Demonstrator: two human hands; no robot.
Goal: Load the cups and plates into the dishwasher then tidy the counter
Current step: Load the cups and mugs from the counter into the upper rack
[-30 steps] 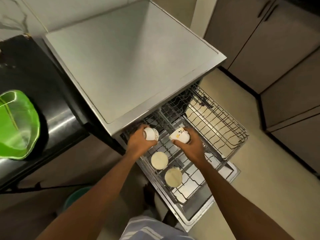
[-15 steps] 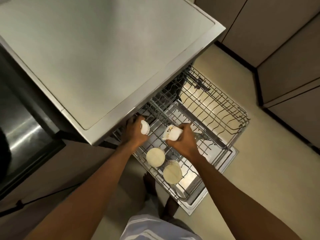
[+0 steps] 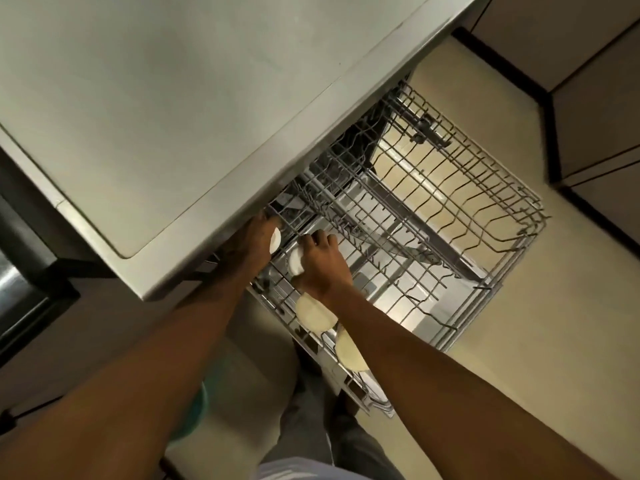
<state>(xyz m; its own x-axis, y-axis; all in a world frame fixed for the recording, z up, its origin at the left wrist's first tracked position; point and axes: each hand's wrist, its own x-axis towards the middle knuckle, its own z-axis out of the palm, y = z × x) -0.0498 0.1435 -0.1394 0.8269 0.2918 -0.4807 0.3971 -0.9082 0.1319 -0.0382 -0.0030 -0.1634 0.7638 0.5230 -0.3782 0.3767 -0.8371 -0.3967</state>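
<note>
Your right hand (image 3: 322, 268) is positioned over the near left part of the pulled-out grey wire dishwasher rack (image 3: 450, 209). Its fingers (image 3: 323, 238) are curled round a small white cup (image 3: 296, 261), which lies tipped on its side just above the rack wires. Your left hand (image 3: 258, 237) is just beside it, at the rack's far left corner, partly under the edge of the flat grey dishwasher top (image 3: 173, 98). It grips a second small white cup (image 3: 275, 240), of which only a sliver shows past the palm. The fingertips of this hand are hidden, so you cannot tell how far they wrap. Along the rack's left side, an upturned cream-bottomed cup (image 3: 315, 313) sits against your right wrist. A second upturned cup (image 3: 349, 351) sits nearer you, partly behind the right forearm. The open metal dishwasher door (image 3: 398, 292) lies below the rack, above the cream floor (image 3: 571, 341).
</note>
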